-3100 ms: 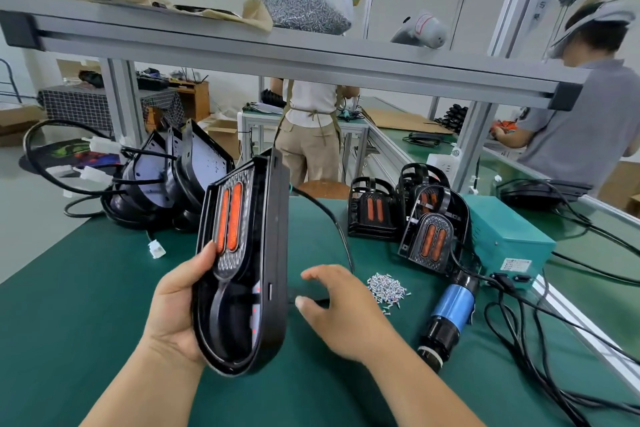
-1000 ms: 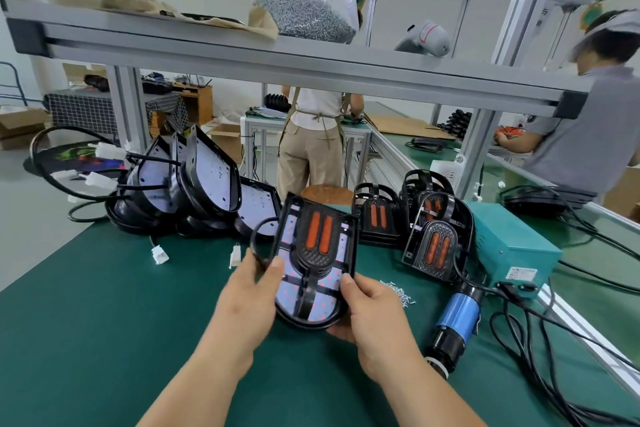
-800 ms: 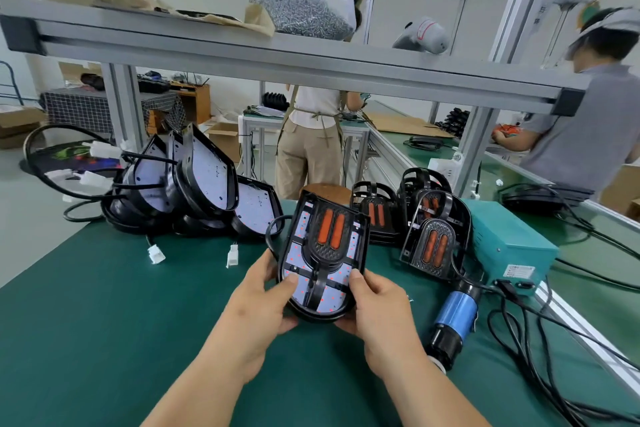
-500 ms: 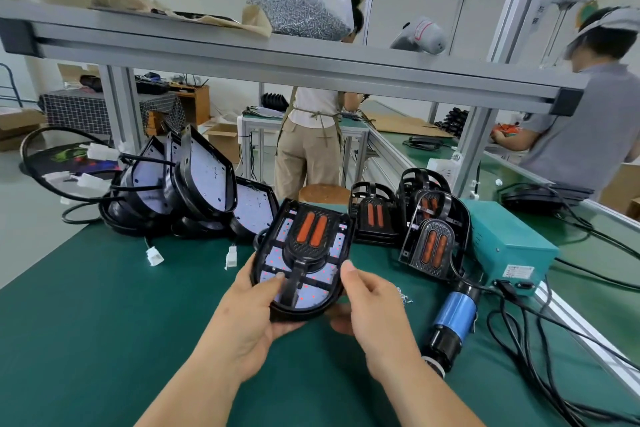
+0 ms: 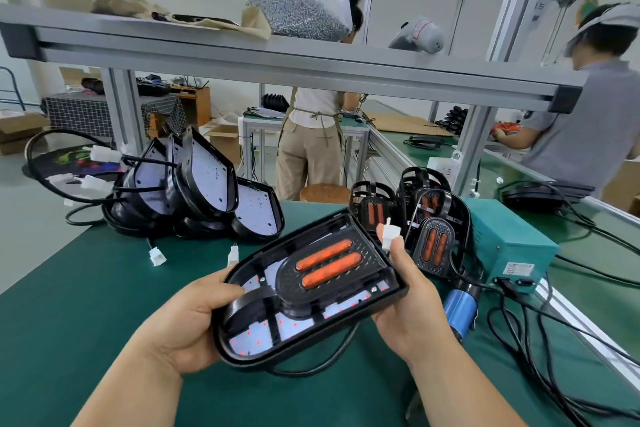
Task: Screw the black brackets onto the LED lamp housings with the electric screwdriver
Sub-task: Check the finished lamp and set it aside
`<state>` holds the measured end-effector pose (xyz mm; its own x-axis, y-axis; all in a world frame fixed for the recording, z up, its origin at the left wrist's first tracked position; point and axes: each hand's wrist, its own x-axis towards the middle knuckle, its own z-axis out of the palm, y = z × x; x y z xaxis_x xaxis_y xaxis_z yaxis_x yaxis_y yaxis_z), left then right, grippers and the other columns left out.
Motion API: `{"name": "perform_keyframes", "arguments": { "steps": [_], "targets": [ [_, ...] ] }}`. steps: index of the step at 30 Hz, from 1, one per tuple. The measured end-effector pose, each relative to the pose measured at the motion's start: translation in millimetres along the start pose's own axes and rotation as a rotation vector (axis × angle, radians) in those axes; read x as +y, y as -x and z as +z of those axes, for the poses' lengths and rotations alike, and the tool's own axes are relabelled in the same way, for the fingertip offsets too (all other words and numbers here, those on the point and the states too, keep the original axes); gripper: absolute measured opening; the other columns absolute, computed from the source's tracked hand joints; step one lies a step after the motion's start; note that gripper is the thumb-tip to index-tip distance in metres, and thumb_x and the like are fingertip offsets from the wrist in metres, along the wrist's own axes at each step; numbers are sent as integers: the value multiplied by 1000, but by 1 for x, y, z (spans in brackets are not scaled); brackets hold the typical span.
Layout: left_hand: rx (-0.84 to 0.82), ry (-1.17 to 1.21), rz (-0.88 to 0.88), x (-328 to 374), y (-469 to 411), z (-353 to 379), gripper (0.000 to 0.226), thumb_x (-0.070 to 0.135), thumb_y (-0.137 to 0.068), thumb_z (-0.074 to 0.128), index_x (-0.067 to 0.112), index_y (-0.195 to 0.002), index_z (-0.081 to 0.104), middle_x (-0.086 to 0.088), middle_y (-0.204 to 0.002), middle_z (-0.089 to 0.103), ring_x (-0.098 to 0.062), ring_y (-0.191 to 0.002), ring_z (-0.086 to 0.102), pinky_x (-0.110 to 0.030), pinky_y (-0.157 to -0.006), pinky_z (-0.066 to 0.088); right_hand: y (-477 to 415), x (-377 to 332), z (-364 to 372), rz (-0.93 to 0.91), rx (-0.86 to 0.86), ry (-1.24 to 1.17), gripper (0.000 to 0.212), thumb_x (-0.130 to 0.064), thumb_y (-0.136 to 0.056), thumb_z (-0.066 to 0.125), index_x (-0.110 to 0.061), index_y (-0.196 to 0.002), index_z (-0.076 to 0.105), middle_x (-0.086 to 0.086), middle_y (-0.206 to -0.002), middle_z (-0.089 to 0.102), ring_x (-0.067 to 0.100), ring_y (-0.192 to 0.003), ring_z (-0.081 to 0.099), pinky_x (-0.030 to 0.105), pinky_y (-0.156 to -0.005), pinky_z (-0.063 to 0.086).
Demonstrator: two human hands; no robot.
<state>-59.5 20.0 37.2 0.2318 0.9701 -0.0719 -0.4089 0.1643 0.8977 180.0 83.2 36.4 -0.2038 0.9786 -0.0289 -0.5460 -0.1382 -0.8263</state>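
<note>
Here the left hand (image 5: 187, 319) grips the rounded near end of the LED lamp housing (image 5: 256, 340), thumb curled over its rim. The right hand (image 5: 412, 308) holds the square far-right edge and pinches the white connector (image 5: 389, 236) between its fingertips. The housing is tilted above the green mat (image 5: 86, 288), with the black bracket (image 5: 363, 270) seated inside.

This looks like a fit check. A bright screw head seems to show at the bracket's right ear; the other points I cannot tell.

Just right lies the electric screwdriver (image 5: 460, 305), untouched. Driving screws would mean laying the housing flat and freeing the right hand.

Farther off, finished lamps (image 5: 433, 243) stand right and bare housings (image 5: 211, 180) left.
</note>
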Motion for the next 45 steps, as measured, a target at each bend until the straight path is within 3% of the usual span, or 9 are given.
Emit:
{"name": "perform_keyframes", "arguments": {
  "steps": [6, 10, 18, 22, 26, 31, 34, 36, 45],
  "targets": [
    [23, 54, 65, 7, 10, -7, 65, 9, -23, 91, -6, -84, 75, -28, -80, 69, -32, -59, 68, -36, -55, 59, -1, -1, -2, -115, -43, 29, 43, -37, -85, 58, -8, -113, 72, 12, -105, 68, 30, -97, 62, 46, -92, 47],
    [-6, 11, 9, 11, 16, -12, 65, 0, -37, 80, -15, -99, 67, -35, -89, 65, -36, -68, 66, -44, -68, 55, -1, -6, 0, -186, 19, 33, 34, -40, -80, 59, -19, -98, 78, 2, -90, 71, 16, -78, 65, 37, -82, 47],
    [-88, -30, -36, 11, 14, -5, 63, -2, -58, 69, -14, -119, 60, -44, -116, 59, -50, -96, 61, -54, -82, 55, 6, 1, 10, 205, -25, 232, 56, -47, -102, 45, 1, -127, 61, 42, -128, 52, 67, -118, 44, 79, -100, 30],
    [102, -57, 15, 6, 4, 1, 53, -6, -55, 65, -4, -108, 70, -27, -98, 72, -31, -68, 70, -35, -57, 58, 2, -1, 8, 45, 115, 160, 31, -18, -105, 47, -9, -133, 56, 14, -95, 74, 34, -81, 69, 42, -67, 57],
    [321, -71, 166, -6, -14, 21, 37, -16, -80, 47, 0, -103, 70, -19, -94, 76, -23, -66, 70, -28, -54, 57, -2, 9, 10, -24, 218, 173, 25, -5, -101, 47, -17, -96, 68, -1, -67, 69, 9, -52, 57, 20, -46, 45],
    [472, -207, 352, -24, -29, 48, 51, -13, -86, 43, 23, -101, 75, -2, -97, 78, -14, -81, 73, -26, -67, 57, 1, 23, 25, -61, 162, 100, 48, -43, -104, 37, -11, -109, 72, 7, -104, 76, 19, -85, 70, 34, -75, 54],
    [589, -348, 407, -34, -33, 54, 53, -7, -90, 45, 29, -123, 64, 16, -106, 74, -3, -102, 67, -30, -91, 52, 5, 27, 30, -66, 119, 172, 38, -30, -105, 41, -7, -116, 69, 9, -110, 75, 20, -98, 71, 34, -86, 56],
    [615, -412, 376, -38, -32, 57, 50, 1, -93, 52, 33, -131, 56, 28, -106, 70, 12, -99, 62, -21, -89, 47, 6, 27, 29, -85, 129, 195, 30, -19, -104, 44, -4, -114, 68, 11, -109, 75, 21, -97, 71, 34, -86, 57],
    [242, -33, 97, -17, -20, 30, 45, 34, -67, 72, 20, -109, 75, 3, -96, 76, -6, -73, 69, -21, -64, 50, 0, 13, 14, -163, 248, 355, 29, -20, -103, 50, -10, -92, 75, 8, -96, 78, 28, -90, 73, 42, -87, 56]
  ]
}}
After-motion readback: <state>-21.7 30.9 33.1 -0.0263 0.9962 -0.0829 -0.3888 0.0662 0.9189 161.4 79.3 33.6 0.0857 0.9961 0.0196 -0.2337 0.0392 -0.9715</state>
